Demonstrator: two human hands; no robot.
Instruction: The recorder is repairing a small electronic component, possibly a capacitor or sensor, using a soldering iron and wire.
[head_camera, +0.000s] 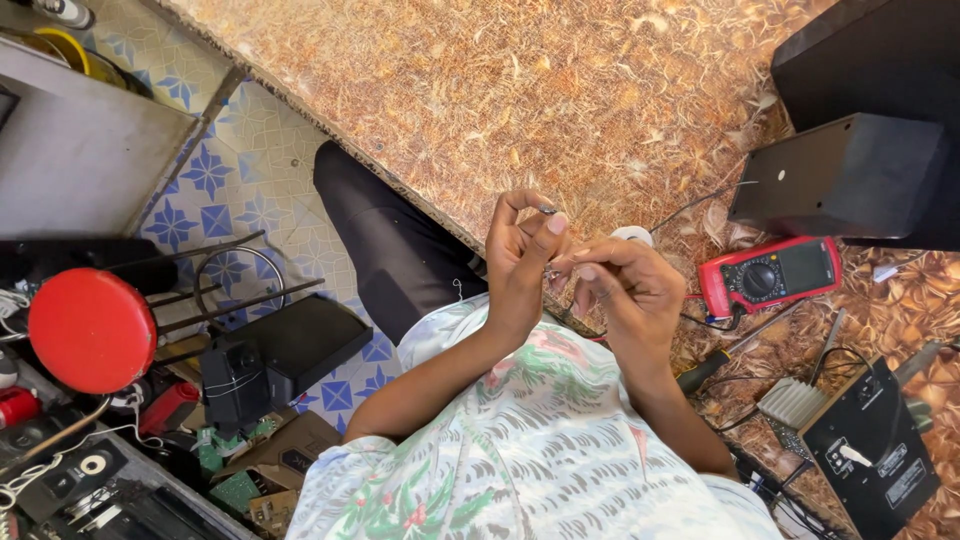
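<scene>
A small, thin metal part (549, 212), dark and glinting at its tip, is pinched between the fingertips of the left hand (522, 262), and too little of it is seen to tell its kind. The right hand (628, 290) is brought together with the left, fingers curled and touching it. Both are held above the edge of a brown patterned table (520, 90), near a red multimeter (768, 274).
</scene>
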